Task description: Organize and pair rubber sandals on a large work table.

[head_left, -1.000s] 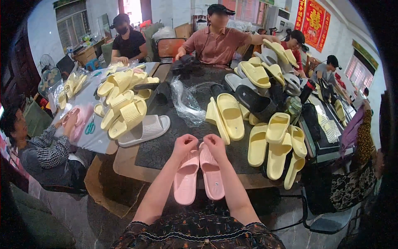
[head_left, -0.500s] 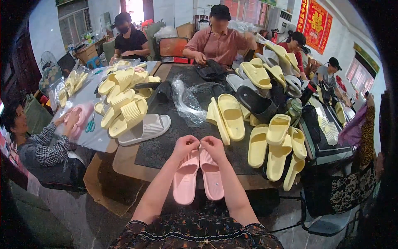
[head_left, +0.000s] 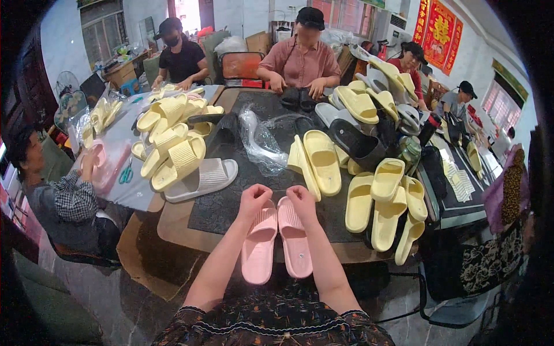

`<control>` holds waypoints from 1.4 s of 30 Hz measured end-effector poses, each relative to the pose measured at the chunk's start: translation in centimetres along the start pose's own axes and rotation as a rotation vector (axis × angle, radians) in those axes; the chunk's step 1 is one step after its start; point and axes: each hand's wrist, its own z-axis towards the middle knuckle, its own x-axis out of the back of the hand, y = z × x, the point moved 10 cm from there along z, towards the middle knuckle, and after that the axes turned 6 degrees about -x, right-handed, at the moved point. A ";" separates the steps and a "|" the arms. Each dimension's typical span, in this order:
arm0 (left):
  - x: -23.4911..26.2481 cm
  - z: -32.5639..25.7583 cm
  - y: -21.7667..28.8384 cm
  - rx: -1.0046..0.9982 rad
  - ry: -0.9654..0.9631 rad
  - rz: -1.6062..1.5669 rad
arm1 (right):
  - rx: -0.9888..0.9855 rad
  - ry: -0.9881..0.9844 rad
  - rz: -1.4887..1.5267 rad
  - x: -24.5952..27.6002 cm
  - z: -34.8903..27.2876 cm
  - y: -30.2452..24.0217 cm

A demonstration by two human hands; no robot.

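Now, left hand (head_left: 254,199): fingers pinched at toe of left pink slipper (head_left: 258,245).
Right hand (head_left: 301,199): pinched on right pink slipper (head_left: 295,242).
Tabletop (head_left: 231,199): yellow slippers (head_left: 323,161) nearby.

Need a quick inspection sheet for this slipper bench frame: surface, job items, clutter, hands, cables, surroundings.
Surface: dark table, its near edge worn.
Job's things: pair of pink slippers side by side at the near edge, heels hanging over toward the person.
Clutter: yellow slippers piled to the right, a second yellow pile to the left, white slipper, black slipper, clear plastic bags.
Hands: left hand and right hand rest on the pink pair's toe ends, a thin thread between them.
Cables: nothing seen.
Surroundings: several other people seated round the table, red wall hanging, windows.
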 end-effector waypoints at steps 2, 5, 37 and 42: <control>-0.4 -0.1 0.0 0.021 -0.025 -0.020 | 0.050 -0.109 -0.085 -1.2 -0.5 -0.8; -2.1 0.0 0.0 -0.038 -0.192 0.110 | -0.002 -0.169 -0.105 -1.9 -1.0 -1.2; -1.2 -0.1 0.8 0.038 -0.099 0.037 | -0.012 -0.144 -0.018 -1.3 -0.4 -0.3; -2.9 -0.4 1.0 0.024 -0.175 0.042 | 0.074 -0.082 -0.107 -0.2 0.0 -0.1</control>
